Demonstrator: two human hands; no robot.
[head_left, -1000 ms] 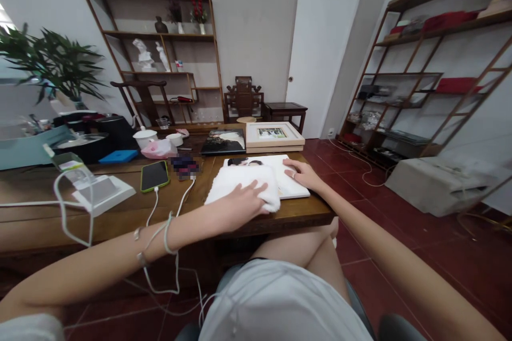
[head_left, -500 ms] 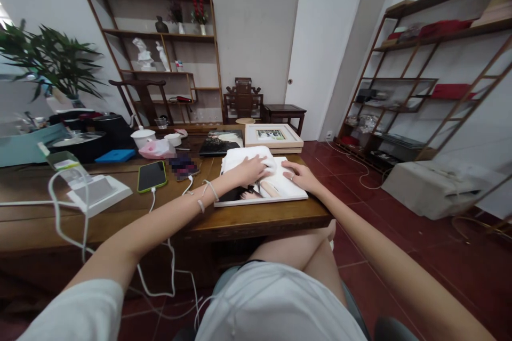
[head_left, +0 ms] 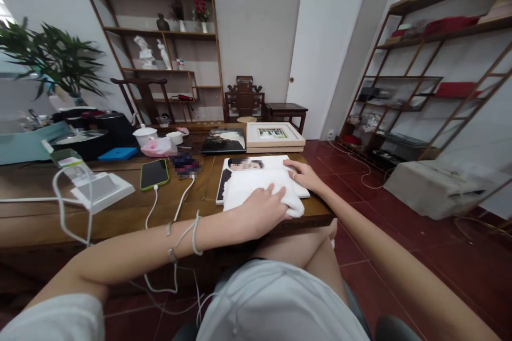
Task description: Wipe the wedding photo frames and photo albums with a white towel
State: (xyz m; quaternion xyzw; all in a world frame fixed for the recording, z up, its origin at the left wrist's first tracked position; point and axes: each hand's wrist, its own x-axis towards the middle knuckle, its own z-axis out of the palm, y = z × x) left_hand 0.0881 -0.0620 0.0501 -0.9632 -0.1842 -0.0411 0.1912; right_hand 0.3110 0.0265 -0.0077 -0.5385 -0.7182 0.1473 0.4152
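A white towel (head_left: 248,187) lies bunched across the near half of a photo panel (head_left: 276,162) on the table. My left hand (head_left: 266,208) presses down on the towel with bent fingers, gripping its right part close to the table's front edge. Above the towel the panel's printed picture shows, partly blurred; its lower middle is covered. Fingers stretched out and slightly apart, my right hand (head_left: 303,175) rests on the panel's right side and steadies nothing else. A ring sits on one of its fingers.
Behind the panel lie a dark photo panel (head_left: 224,140) and a pale framed picture (head_left: 276,136). To the left are a phone (head_left: 154,174) on a charging cable, a blurred dark device (head_left: 186,164), a white box (head_left: 104,194) and a pink plastic bag (head_left: 159,146).
My left hand has drawn the towel toward me, from the panel's far side to its near edge. The upper picture is now uncovered. My right hand stays in place.
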